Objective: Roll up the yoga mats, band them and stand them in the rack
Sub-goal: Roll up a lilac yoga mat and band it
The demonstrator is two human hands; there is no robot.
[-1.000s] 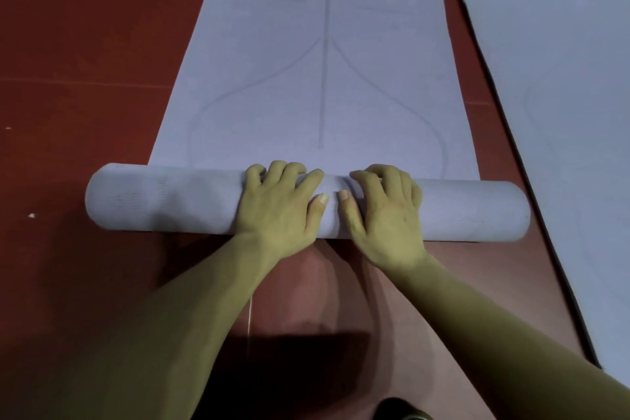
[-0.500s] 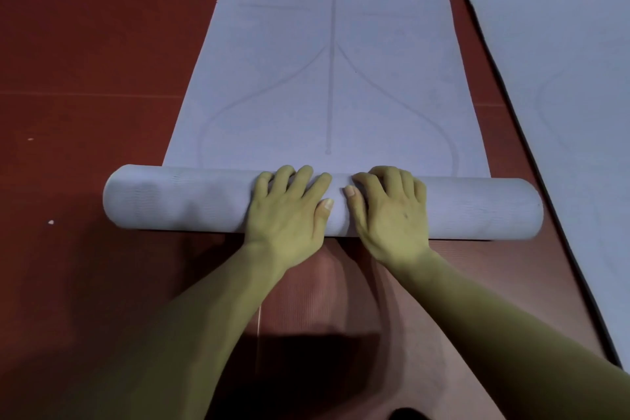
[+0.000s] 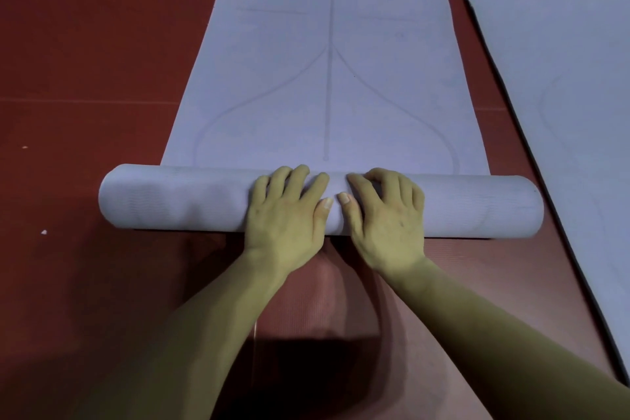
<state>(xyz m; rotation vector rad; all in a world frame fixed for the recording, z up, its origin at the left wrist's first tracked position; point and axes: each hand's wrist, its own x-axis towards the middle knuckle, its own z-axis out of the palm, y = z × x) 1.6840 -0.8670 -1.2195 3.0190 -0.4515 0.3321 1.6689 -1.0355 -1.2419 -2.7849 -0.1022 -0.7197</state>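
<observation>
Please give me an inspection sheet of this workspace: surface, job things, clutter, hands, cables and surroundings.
Surface: red floor, with a seam line on the left.
Job's things: mat partly rolled, the rest flat beyond the roll; second mat flat at the right; no band or rack in view.
Clutter: small white specks on the floor at the left.
Hands: left hand lies on the roll, fingers spread; right hand beside it, fingers bent over the roll.
Cables: nothing seen.
Surroundings: dark shadow near the bottom edge.
</observation>
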